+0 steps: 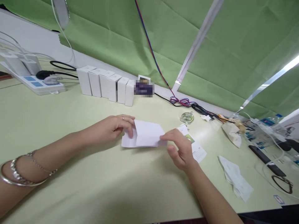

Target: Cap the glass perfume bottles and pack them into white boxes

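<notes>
A folded white paperboard carton (149, 134) with creased panels stands partly opened out on the table in front of me. My left hand (118, 126) grips its left end, with the fingers curled in at the flap; a ring and bracelets are on that arm. At the carton's right end, my right hand (182, 148) touches the panel with an outstretched index finger, while its thumb stays apart below. Partly behind that hand lies a printed leaflet (198, 152). A round clear glass-like pendant (187, 118) rests farther back.
Several white boxes (94, 83) stand in a row at the back left, beside a power strip (44, 88). Coiled cables (179, 101) run along the green curtain (112, 34). To the right are a crumpled tissue (235, 179), a dark bar (266, 160) and a brown loop (281, 184).
</notes>
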Available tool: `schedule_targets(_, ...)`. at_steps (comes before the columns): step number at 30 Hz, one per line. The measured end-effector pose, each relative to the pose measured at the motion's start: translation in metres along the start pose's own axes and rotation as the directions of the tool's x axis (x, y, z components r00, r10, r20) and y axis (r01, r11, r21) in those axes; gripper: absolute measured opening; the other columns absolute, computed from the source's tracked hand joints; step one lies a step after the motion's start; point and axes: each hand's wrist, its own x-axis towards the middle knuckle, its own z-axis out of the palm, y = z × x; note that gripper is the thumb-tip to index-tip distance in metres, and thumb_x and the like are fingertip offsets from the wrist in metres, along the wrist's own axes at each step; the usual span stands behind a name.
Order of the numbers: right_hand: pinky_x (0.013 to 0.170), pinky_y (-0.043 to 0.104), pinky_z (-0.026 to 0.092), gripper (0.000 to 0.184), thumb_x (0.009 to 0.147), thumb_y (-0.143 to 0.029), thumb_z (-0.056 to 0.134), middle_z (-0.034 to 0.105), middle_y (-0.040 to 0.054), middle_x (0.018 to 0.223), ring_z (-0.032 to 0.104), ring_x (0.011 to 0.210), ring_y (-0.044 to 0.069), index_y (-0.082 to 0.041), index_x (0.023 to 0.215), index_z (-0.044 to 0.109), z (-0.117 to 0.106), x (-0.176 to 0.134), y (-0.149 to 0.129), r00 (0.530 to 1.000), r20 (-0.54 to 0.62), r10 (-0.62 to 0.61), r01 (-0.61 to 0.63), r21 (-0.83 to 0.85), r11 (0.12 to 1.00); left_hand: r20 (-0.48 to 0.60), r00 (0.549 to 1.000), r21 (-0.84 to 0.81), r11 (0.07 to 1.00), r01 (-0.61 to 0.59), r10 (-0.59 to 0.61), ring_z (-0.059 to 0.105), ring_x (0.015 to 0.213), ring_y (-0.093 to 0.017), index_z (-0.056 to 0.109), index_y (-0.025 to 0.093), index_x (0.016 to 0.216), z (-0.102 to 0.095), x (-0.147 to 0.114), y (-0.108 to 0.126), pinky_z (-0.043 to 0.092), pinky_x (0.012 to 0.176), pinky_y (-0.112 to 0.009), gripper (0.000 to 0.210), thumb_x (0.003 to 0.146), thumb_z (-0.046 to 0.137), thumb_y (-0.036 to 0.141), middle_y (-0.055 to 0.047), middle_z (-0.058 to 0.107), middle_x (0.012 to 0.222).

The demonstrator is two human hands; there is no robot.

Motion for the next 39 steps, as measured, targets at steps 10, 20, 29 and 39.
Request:
schedule_targets(10, 0.106, 0.058, 0.044, 0.065, 0.085, -0.042, 0.065, 0.046, 0.0168, 0.149, 0.042, 0.139, 0.035, -0.022, 0.143, 0.044, 0.014, 0.001, 0.004, 0.921, 0.291, 0.259, -0.209, -0.193, 0.959, -0.104, 0.986, 0.208, 0.966, 0.151, -0.132, 0.063, 0.085, -0.026, 0.065, 0.027, 0.105, 0.007, -0.008, 0.000, 0.046, 0.075, -0.035, 0.034, 0.081, 0.053, 0.046, -0.004, 0.071, 0.094)
schedule_targets(20, 0.107, 0.051, 0.047, 0.072, 0.087, -0.039, 0.062, 0.035, 0.0126, 0.150, 0.049, 0.133, 0.030, -0.024, 0.149, 0.031, 0.016, 0.002, 0.003, 0.783, 0.395, 0.481, -0.450, -0.175, 0.876, 0.077, 0.983, 0.233, 0.962, 0.143, -0.165, 0.062, 0.070, -0.021, 0.043, 0.027, 0.143, 0.024, -0.015, -0.001, 0.042, 0.061, -0.029, 0.065, 0.080, 0.057, 0.035, -0.001, 0.067, 0.086)
schedule_targets(29, 0.118, 0.049, 0.033, 0.069, 0.087, -0.041, 0.063, 0.040, 0.0121, 0.151, 0.037, 0.142, 0.026, -0.022, 0.147, 0.035, 0.016, 0.003, 0.009, 0.789, 0.426, 0.442, -0.434, -0.123, 0.893, 0.086, 0.987, 0.273, 0.956, 0.110, -0.138, 0.064, 0.078, -0.022, 0.042, 0.027, 0.142, 0.016, -0.011, -0.005, 0.044, 0.068, -0.031, 0.059, 0.085, 0.051, 0.037, -0.002, 0.069, 0.089)
schedule_targets(39, 0.113, 0.045, 0.040, 0.091, 0.079, -0.041, 0.074, 0.040, 0.0102, 0.152, 0.042, 0.139, 0.026, -0.025, 0.154, 0.025, 0.006, 0.003, 0.010, 0.721, 0.478, 0.502, -0.513, -0.119, 0.850, 0.174, 0.973, 0.355, 0.931, 0.083, -0.153, 0.063, 0.074, -0.020, 0.049, 0.026, 0.138, 0.011, -0.013, -0.002, 0.044, 0.065, -0.029, 0.055, 0.083, 0.053, 0.032, -0.001, 0.068, 0.088)
